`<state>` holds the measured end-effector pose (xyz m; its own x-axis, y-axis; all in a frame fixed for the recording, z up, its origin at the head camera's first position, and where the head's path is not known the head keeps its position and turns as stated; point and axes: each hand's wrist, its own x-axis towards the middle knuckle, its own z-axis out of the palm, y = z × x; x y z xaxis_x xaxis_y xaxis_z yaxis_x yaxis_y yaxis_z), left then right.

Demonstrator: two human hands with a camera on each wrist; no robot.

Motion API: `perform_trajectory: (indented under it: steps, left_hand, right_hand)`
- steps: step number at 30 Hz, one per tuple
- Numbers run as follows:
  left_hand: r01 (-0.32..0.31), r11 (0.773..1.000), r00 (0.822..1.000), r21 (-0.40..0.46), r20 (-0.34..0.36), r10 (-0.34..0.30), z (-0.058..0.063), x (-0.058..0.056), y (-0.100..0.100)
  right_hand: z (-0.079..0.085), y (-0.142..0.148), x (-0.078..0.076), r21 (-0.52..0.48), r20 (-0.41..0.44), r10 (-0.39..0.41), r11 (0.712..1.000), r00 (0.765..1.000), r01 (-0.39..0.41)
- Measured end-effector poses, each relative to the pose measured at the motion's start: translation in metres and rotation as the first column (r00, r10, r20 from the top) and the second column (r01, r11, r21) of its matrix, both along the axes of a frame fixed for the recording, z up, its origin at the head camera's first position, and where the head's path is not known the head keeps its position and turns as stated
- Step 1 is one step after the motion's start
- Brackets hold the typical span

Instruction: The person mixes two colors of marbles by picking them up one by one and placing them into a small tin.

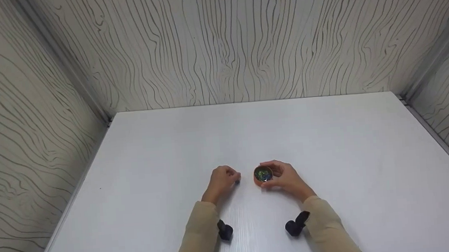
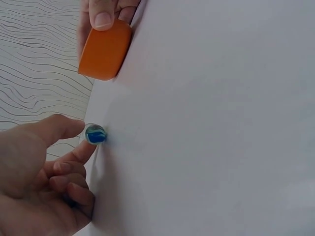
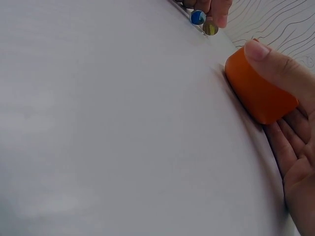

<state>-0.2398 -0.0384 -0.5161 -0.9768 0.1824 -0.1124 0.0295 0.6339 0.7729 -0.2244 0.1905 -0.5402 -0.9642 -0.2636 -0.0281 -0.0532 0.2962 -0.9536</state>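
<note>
My left hand (image 1: 221,180) pinches a clear glass marble with blue swirls (image 2: 96,134) between thumb and index finger, just over the table. Its other fingers curl in toward the palm, with something dark partly hidden among them. In the right wrist view, a blue marble (image 3: 198,17) and a yellowish marble (image 3: 210,28) show side by side at the left hand's fingers. To the right, my right hand (image 1: 286,177) grips a small orange bowl (image 3: 258,91) from its side, thumb at the rim. Shiny green and blue marbles (image 1: 263,174) lie inside the bowl, which is upright on the table.
A white tabletop (image 1: 150,156) spreads around both hands. Walls with a wood-grain pattern (image 1: 222,42) rise behind it and at both sides. Dark wrist cameras (image 1: 225,232) hang at the inner side of each beige sleeve (image 1: 199,236).
</note>
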Motion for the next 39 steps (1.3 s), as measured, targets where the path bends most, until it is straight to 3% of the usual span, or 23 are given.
perform_trajectory:
  steps: [17, 26, 39]
  left_hand:
    - [-0.008, 0.999, 0.999, 0.042, 0.032, 0.007, -0.001, 0.001, 0.0]
    - [0.005, 0.995, 1.0, 0.095, 0.0, -0.005, -0.003, 0.003, -0.001]
    - [-0.034, 0.992, 0.999, 0.12, 0.006, 0.033, 0.003, 0.01, 0.006]
  right_hand:
    - [0.001, 0.0, -0.001, 0.013, -0.013, -0.002, 1.0, 1.0, 0.002]
    - [0.0, 0.0, -0.001, -0.011, 0.005, -0.01, 1.0, 1.0, 0.01]
    - [0.0, 0.001, -0.001, 0.011, -0.018, -0.006, 1.0, 1.0, 0.006]
